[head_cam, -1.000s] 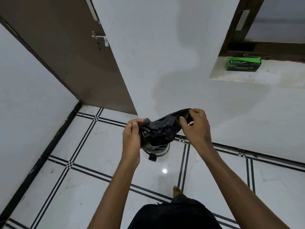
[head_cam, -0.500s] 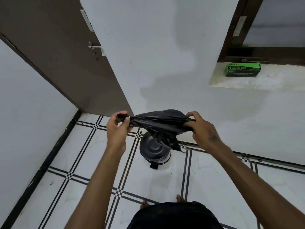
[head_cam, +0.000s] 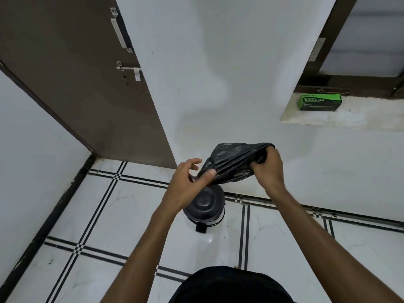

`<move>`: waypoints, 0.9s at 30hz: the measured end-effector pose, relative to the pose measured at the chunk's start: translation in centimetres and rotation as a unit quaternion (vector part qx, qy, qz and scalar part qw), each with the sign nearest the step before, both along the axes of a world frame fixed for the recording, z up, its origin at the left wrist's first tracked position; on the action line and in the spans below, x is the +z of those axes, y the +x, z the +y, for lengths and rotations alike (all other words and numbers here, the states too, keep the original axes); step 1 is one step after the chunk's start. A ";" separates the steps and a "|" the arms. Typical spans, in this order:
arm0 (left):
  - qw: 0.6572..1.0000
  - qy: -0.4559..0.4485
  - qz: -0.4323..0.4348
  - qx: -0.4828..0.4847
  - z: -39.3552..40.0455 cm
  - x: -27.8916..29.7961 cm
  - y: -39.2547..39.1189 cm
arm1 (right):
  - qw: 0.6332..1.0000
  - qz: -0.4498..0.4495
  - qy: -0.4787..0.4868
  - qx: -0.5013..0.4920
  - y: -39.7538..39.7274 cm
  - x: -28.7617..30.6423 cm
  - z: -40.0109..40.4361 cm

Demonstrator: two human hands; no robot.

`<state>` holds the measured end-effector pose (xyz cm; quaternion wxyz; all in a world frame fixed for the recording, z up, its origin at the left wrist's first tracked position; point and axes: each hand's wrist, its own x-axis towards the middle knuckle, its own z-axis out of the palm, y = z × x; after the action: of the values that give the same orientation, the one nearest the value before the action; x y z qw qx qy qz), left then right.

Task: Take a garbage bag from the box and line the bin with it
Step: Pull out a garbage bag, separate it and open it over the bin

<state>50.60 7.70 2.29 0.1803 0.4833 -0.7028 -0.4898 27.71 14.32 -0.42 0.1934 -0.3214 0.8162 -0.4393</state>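
Garbage bag (head_cam: 236,164): black, crumpled, still bunched, mid-frame above the bin (head_cam: 205,206). Out of the box (head_cam: 319,102), not yet opened; lining left to do. Pinched at lower end by left hand (head_cam: 188,182), grasped at upper end by right hand (head_cam: 267,169). Bin lid closed, on floor (head_cam: 109,215). Box upper right on ledge (head_cam: 349,119).

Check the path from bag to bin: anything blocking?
Yes. The bin on the floor has its domed lid shut, directly below the bag held by the left hand and right hand. Nothing else lies between them.
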 end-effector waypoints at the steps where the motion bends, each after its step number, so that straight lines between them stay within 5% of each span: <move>1: 0.996 -0.056 -0.055 -0.035 -0.1 -0.4 0.2 | 0.999 0.033 0.008 0.016 0.4 0.0 -0.1; 5: 0.969 -0.193 -0.152 0.018 -1.8 -1.0 1.2 | 0.973 0.179 0.011 0.148 1.0 -0.4 0.2; 10: 0.979 -0.051 0.002 0.197 -4.7 -0.5 3.4 | 0.902 0.293 0.135 0.286 0.7 -1.3 1.9; 15: 0.978 0.058 0.117 0.165 -5.0 0.3 2.9 | 0.846 0.380 0.186 0.324 0.8 -2.4 1.9; 19: 0.992 -0.099 -0.046 0.056 -4.2 0.4 2.8 | 0.904 0.283 0.234 0.219 -0.1 -2.7 1.7; 24: 0.927 -0.290 -0.236 0.026 -4.0 -0.6 4.1 | 0.957 0.214 0.189 0.051 -2.1 -2.4 1.4; 27: 0.920 -0.306 -0.243 0.031 -4.2 -1.4 4.9 | 0.982 0.142 0.113 -0.042 -2.2 -2.2 1.3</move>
<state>55.53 3.51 0.84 0.1576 0.5302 -0.8254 -0.1129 25.46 15.58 -2.62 0.0919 -0.3221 0.8927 -0.3015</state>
